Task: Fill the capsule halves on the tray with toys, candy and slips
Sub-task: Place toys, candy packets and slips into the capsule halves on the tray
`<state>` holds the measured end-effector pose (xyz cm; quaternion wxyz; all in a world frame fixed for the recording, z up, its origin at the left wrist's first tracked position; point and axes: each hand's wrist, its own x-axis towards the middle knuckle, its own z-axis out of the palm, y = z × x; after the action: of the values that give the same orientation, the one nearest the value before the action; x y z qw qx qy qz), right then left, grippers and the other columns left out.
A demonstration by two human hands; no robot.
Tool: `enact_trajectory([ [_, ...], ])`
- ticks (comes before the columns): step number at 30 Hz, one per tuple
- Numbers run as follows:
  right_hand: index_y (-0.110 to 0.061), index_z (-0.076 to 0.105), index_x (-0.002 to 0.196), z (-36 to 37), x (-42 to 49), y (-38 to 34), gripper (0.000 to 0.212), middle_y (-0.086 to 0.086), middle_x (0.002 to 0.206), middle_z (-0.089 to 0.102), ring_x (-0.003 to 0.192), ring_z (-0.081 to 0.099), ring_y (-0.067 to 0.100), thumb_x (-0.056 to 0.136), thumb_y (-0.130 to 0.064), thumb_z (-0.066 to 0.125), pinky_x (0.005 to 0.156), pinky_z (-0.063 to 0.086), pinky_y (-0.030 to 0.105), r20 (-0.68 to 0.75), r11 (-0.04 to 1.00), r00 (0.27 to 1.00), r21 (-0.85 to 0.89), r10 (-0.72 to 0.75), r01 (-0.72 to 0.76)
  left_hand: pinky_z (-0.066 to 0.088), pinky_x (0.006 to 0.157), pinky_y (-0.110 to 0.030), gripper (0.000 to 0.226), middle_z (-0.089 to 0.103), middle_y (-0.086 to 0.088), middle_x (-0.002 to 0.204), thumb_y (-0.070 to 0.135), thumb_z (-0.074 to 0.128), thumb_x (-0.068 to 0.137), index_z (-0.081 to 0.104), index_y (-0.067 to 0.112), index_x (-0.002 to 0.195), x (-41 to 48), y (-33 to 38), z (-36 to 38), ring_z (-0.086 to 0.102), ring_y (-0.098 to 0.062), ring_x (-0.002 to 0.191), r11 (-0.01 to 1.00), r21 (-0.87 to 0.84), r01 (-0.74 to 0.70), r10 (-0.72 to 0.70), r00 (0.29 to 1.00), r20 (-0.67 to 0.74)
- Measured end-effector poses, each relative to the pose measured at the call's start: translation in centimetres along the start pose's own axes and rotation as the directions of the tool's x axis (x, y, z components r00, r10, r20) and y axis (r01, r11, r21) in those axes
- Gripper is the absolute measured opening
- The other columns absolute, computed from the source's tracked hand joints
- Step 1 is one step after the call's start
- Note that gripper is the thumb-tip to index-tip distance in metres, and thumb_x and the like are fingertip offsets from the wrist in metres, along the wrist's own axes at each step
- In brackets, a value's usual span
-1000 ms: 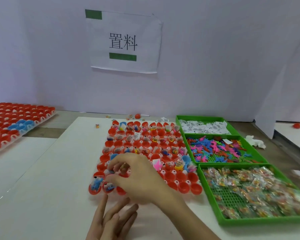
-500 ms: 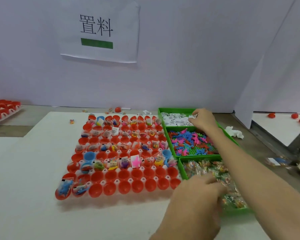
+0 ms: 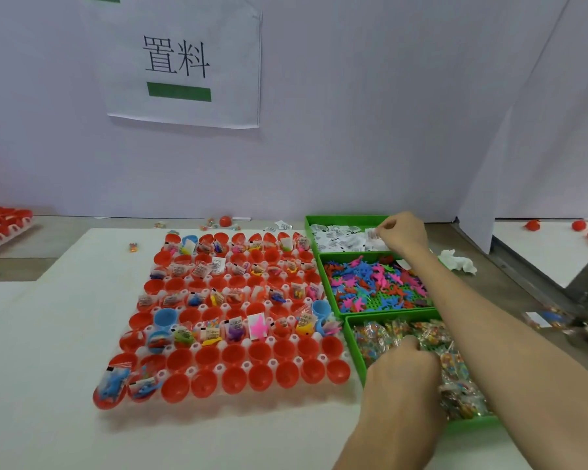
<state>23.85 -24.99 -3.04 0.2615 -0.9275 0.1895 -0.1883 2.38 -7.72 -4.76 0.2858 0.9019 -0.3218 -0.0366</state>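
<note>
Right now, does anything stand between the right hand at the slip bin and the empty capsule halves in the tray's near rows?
Nothing visible blocks it. The right hand pinches a slip; the empty capsule halves lie open. The left hand is aside in the candy bin.

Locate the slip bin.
Head view, right of the capsule tray: the slip bin is the farthest green bin, behind the toy bin; the right hand pinches a slip there.
</note>
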Motion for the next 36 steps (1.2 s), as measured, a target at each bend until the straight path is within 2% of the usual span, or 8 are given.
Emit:
enact_trajectory([
  [5, -0.021, 0.071, 0.06, -0.9, -1.0, -0.1, 0.023, -0.009, 0.062, 0.067, 0.065, 0.061, 0.008, 0.081, -0.011, 0.066, 0.05, 0.039, 0.018, -0.052, 0.985, 0.998, 0.167, 0.045, -0.036, 0.046, 0.076, -0.043, 0.013, 0.062, -0.008, 0.103, 0.004, 0.057, 0.085, 0.06, 0.013, 0.094, -0.5, 0.0, -0.3, 0.057, -0.031, 0.097, 0.997, -0.065, -0.046, 0.039, 0.993, -0.107],
  [9, -0.02, 0.072, 0.066, -2.4, -2.0, -0.8, 0.019, 0.004, 0.07, 0.075, 0.069, 0.072, 0.013, 0.081, -0.01, 0.07, 0.066, 0.057, 0.028, -0.007, 0.943, 0.996, 0.322, 0.093, -0.086, 0.051, 0.075, -0.033, 0.007, 0.068, 0.007, 0.093, 0.018, 0.06, 0.092, 0.058, 0.025, 0.092, -1.4, -0.6, -1.0, 0.061, -0.012, 0.085, 0.958, -0.264, -0.108, 0.027, 0.956, -0.293],
  [13, -0.009, 0.074, 0.08, -4.9, -5.5, -3.6, 0.01, 0.016, 0.087, 0.077, 0.067, 0.074, 0.017, 0.081, 0.001, 0.075, 0.064, 0.059, 0.023, 0.219, 0.786, 0.976, 0.605, -0.006, -0.131, 0.053, 0.065, -0.017, 0.011, 0.068, 0.008, 0.076, 0.014, 0.071, 0.086, 0.063, 0.021, 0.082, -3.3, -2.0, -2.7, 0.064, -0.004, 0.068, 0.724, -0.677, -0.129, -0.209, 0.895, -0.394],
  [19, -0.023, 0.078, 0.096, -9.0, -18.0, -7.1, 0.032, -0.004, 0.08, 0.072, 0.077, 0.073, 0.02, 0.067, -0.023, 0.089, 0.073, 0.057, 0.024, 0.18, 0.55, 0.907, 0.832, -0.38, 0.066, 0.058, 0.059, -0.025, 0.017, 0.075, -0.01, 0.077, 0.002, 0.075, 0.078, 0.071, 0.012, 0.091, -6.3, -4.2, -5.7, 0.073, -0.023, 0.064, 0.378, -0.892, -0.246, -0.53, 0.733, -0.427],
  [26, -0.024, 0.077, 0.089, -8.8, -25.2, -7.4, 0.026, 0.003, 0.079, 0.071, 0.074, 0.073, 0.029, 0.074, -0.006, 0.087, 0.07, 0.062, 0.042, 0.232, 0.623, 0.878, 0.777, -0.418, 0.092, 0.059, 0.063, -0.025, 0.016, 0.077, -0.007, 0.085, 0.027, 0.069, 0.078, 0.078, 0.029, 0.091, -8.0, -3.5, -6.0, 0.075, -0.025, 0.076, 0.312, -0.914, -0.258, -0.501, 0.773, -0.389],
  [29, -0.025, 0.076, 0.087, -8.6, -25.6, -7.4, 0.027, 0.004, 0.077, 0.071, 0.067, 0.072, 0.022, 0.076, -0.002, 0.084, 0.064, 0.06, 0.032, 0.199, 0.675, 0.885, 0.721, -0.42, 0.158, 0.059, 0.065, -0.025, 0.024, 0.077, -0.008, 0.087, 0.04, 0.066, 0.073, 0.078, 0.03, 0.091, -8.4, -3.5, -5.9, 0.075, -0.025, 0.079, 0.253, -0.935, -0.25, -0.482, 0.805, -0.345],
  [32, -0.032, 0.075, 0.087, -8.1, -26.0, -7.2, 0.022, 0.001, 0.075, 0.067, 0.064, 0.067, 0.016, 0.075, -0.015, 0.084, 0.057, 0.054, 0.023, 0.175, 0.722, 0.887, 0.657, -0.428, 0.219, 0.059, 0.065, -0.025, 0.02, 0.076, -0.007, 0.082, 0.025, 0.073, 0.074, 0.077, 0.031, 0.092, -8.9, -3.9, -5.7, 0.074, -0.022, 0.074, 0.361, -0.9, -0.244, -0.463, 0.791, -0.4],
  [36, -0.034, 0.075, 0.088, -7.4, -22.6, -4.9, 0.01, -0.007, 0.08, 0.072, 0.066, 0.067, 0.008, 0.083, -0.026, 0.079, 0.064, 0.053, 0.021, 0.158, 0.764, 0.934, 0.626, -0.321, 0.156, 0.059, 0.062, -0.025, 0.025, 0.075, -0.012, 0.079, -0.001, 0.07, 0.081, 0.078, 0.021, 0.089, -9.4, -5.3, -5.3, 0.073, -0.028, 0.069, 0.338, -0.914, -0.224, -0.494, 0.785, -0.374],
])
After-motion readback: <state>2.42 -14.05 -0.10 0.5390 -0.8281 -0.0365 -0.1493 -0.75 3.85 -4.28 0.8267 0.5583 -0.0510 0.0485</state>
